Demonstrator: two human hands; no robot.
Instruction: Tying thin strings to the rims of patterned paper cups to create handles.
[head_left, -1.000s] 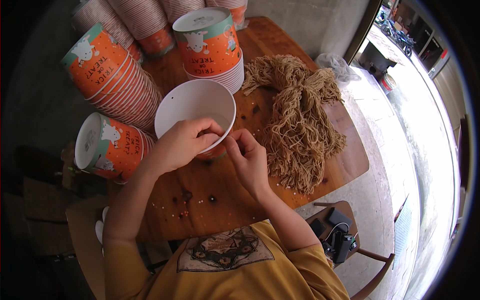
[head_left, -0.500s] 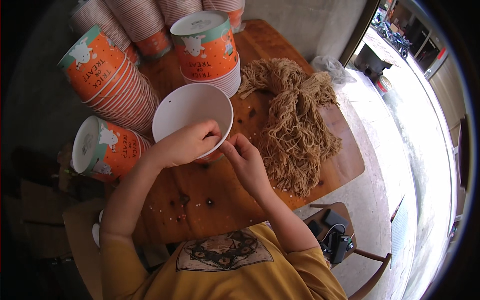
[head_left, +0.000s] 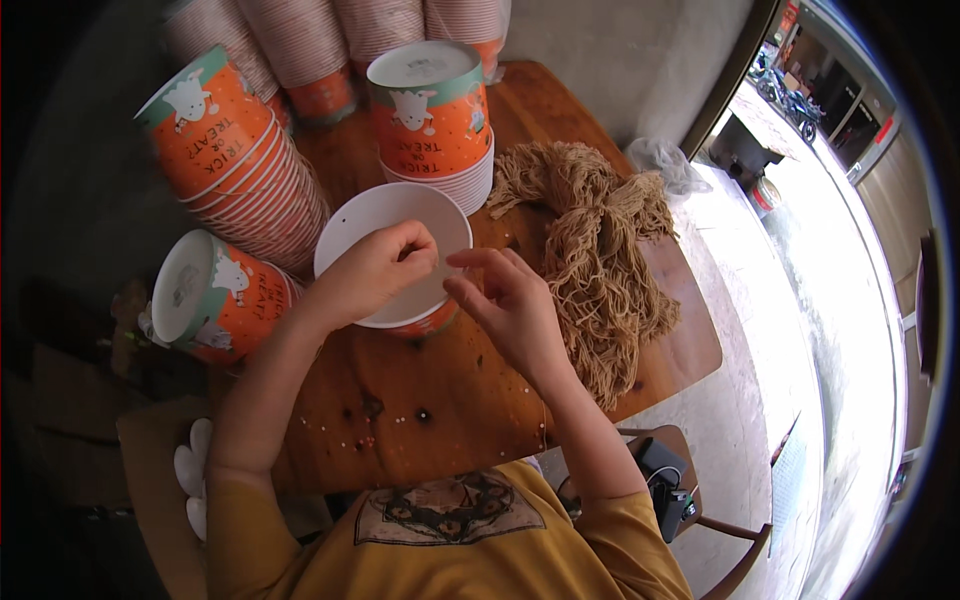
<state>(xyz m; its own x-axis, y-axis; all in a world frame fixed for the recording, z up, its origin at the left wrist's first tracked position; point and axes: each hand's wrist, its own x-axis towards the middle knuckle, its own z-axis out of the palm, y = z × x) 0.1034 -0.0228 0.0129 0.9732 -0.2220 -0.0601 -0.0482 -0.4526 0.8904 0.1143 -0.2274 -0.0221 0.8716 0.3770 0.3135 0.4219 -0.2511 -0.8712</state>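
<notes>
A round paper bucket (head_left: 372,212), white inside and orange outside, stands mouth-up on the table before me. A small dark hole shows near its far left rim. My left hand (head_left: 385,262) reaches over the mouth from the left, its fingers curled into a pinch; whatever they hold, if anything, is hidden. At the right rim is my right hand (head_left: 505,300), thumb and forefinger apart, with nothing visible between them. To its right lies a loose bundle of tan cord (head_left: 605,270), tied near the top.
Behind the bucket stands an upside-down bucket stack (head_left: 430,120). A leaning stack (head_left: 235,150) and a tipped bucket (head_left: 215,295) are at the left, with wrapped stacks (head_left: 380,30) at the back. Small bits dot the wooden table (head_left: 470,400). A chair (head_left: 690,500) holds dark devices.
My right hand has come off the rim grip, and its thumb and forefinger have spread. My left hand has lifted slightly out of the bucket. The whole view has shifted a little.
</notes>
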